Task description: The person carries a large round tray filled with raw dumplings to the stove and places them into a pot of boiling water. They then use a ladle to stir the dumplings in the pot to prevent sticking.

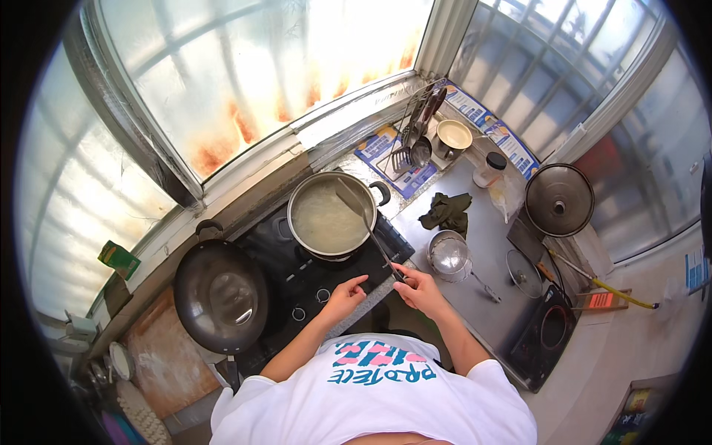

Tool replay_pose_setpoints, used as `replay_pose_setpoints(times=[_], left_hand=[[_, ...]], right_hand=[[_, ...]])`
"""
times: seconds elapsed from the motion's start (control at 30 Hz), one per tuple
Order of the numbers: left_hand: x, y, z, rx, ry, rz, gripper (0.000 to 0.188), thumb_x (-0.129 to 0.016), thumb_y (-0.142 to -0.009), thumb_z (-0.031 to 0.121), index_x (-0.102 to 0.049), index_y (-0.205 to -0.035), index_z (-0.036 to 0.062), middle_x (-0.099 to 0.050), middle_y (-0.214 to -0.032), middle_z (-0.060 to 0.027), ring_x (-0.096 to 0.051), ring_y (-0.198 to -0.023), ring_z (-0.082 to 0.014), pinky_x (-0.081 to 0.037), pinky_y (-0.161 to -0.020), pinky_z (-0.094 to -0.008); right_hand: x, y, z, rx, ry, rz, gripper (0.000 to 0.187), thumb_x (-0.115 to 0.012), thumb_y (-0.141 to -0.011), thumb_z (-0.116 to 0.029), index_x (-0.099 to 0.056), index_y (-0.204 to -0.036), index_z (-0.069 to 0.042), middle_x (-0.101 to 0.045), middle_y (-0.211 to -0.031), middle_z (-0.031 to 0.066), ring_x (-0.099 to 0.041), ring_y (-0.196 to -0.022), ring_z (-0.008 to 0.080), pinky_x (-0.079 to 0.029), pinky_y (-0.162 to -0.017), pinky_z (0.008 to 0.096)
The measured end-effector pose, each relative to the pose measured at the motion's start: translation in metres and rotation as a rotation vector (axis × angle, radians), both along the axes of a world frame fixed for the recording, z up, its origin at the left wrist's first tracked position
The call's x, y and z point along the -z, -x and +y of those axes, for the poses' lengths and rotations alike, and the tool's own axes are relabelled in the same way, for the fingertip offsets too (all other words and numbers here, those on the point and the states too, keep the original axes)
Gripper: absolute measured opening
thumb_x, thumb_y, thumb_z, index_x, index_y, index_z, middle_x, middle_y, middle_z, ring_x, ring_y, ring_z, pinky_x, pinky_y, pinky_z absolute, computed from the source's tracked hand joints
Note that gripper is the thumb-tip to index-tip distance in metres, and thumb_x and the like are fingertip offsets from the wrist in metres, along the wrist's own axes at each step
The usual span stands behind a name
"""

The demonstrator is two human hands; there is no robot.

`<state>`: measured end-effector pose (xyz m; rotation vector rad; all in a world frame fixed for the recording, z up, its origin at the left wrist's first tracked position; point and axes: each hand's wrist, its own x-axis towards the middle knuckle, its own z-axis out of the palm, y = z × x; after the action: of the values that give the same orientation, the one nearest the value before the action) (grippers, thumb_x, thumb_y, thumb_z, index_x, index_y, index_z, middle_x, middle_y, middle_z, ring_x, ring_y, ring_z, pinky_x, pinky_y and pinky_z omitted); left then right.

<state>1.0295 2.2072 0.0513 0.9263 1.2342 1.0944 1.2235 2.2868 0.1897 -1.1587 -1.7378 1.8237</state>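
Observation:
My right hand (420,289) is closed round the handle end of a long metal spatula (380,248). The spatula slants up and left over the rim of a large two-handled pot (291,222), its blade at the surface of the cloudy, pale liquid (320,216). The pot stands on a black cooktop (285,285). My left hand (347,298) hovers by the cooktop's front edge, left of the right hand. It holds nothing that I can see, its index finger stretched toward the right.
A dark wok (221,297) sits left of the pot. On the right metal counter are a strainer (449,256), a dark cloth (446,211), a lidded jar (489,172), a glass lid (523,273) and a second hob (552,326). Behind stand utensils (421,150) and a cream bowl (454,135).

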Motion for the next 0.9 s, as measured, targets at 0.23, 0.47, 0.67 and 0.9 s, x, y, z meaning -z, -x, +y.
replay_pose_setpoints(times=[0.23,0.47,0.67,0.9], left_hand=[[-0.036,-0.017,0.014,0.061,-0.051,-0.093,0.046,-0.058,-0.088,0.005,-0.051,-0.134,0.0038,-0.053,-0.080,0.0035,-0.049,-0.072,-0.0046,-0.043,-0.065,-0.0197],[-0.040,-0.043,0.024,0.181,-0.065,-0.083,0.044,-0.058,-0.091,0.010,-0.051,-0.135,0.0059,-0.052,-0.078,0.0052,-0.047,-0.070,-0.0044,-0.040,-0.062,-0.0195],[-0.027,-0.067,0.026,0.293,0.016,-0.032,0.046,-0.059,-0.091,0.014,-0.051,-0.135,0.0067,-0.053,-0.077,0.0045,-0.048,-0.068,-0.0056,-0.041,-0.061,-0.0205],[-0.023,-0.084,0.037,0.348,0.076,-0.023,0.046,-0.059,-0.091,0.014,-0.051,-0.136,0.0088,-0.054,-0.080,0.0056,-0.047,-0.071,-0.0049,-0.040,-0.063,-0.0202]], right_hand=[[0.006,-0.009,-0.010,0.053,-0.133,-0.056,0.050,-0.064,-0.087,-0.011,-0.052,-0.136,-0.015,-0.044,-0.058,-0.0079,-0.037,-0.050,0.0020,-0.029,-0.046,0.0206],[0.027,-0.056,-0.014,0.269,-0.212,-0.058,0.052,-0.068,-0.085,-0.011,-0.053,-0.135,-0.010,-0.043,-0.060,-0.0082,-0.035,-0.054,0.0016,-0.029,-0.050,0.0200],[0.064,-0.133,-0.008,0.471,-0.353,-0.216,0.032,-0.071,-0.082,-0.012,-0.064,-0.110,0.001,-0.046,-0.063,-0.0077,-0.039,-0.056,0.0019,-0.032,-0.051,0.0199],[0.096,-0.189,-0.016,0.551,-0.445,-0.285,0.027,-0.071,-0.082,-0.010,-0.066,-0.106,0.000,-0.045,-0.061,-0.0098,-0.036,-0.054,0.0004,-0.028,-0.048,0.0195]])
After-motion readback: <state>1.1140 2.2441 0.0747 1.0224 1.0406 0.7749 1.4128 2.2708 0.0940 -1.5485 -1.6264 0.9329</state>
